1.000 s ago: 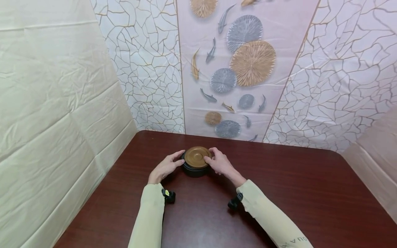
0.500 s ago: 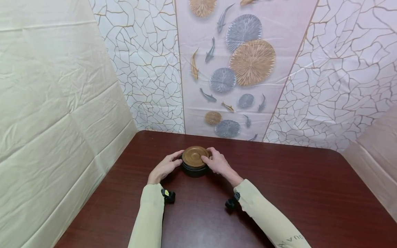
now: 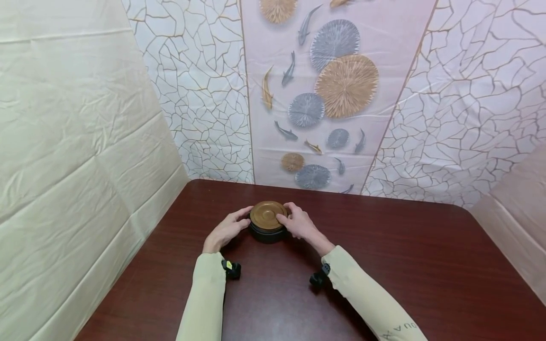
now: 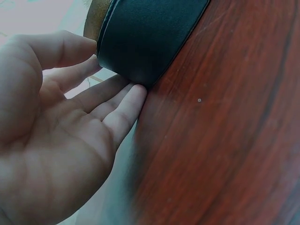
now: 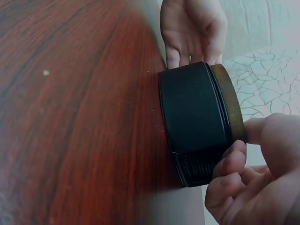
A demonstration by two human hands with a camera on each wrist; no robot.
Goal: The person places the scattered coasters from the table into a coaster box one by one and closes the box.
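Observation:
A brown wooden disc (image 3: 266, 215) with ringed grooves lies flat on top of a round black holder (image 3: 267, 236) on the table. The holder's side looks like leather, and an opening in it shows stacked ridged edges (image 5: 199, 164). My right hand (image 3: 299, 223) pinches the disc's right edge, thumb on top and curled fingers along the side by the opening. On the other side, my left hand (image 3: 226, 231) touches the holder with nearly straight fingertips, its thumb at the upper rim. Some left fingertips are hidden behind the holder in the left wrist view.
The dark red wooden table (image 3: 405, 255) extends to both sides and toward me. Behind it hangs a patterned cloth backdrop (image 3: 311, 118), with a cream cloth (image 3: 85, 142) at the left. Small black cameras (image 3: 232, 270) sit at both wrists.
Between one second and half a second ago, my right hand shifted slightly left with the wooden disc, which now sits more centrally on the holder. Since then, hardly anything has moved.

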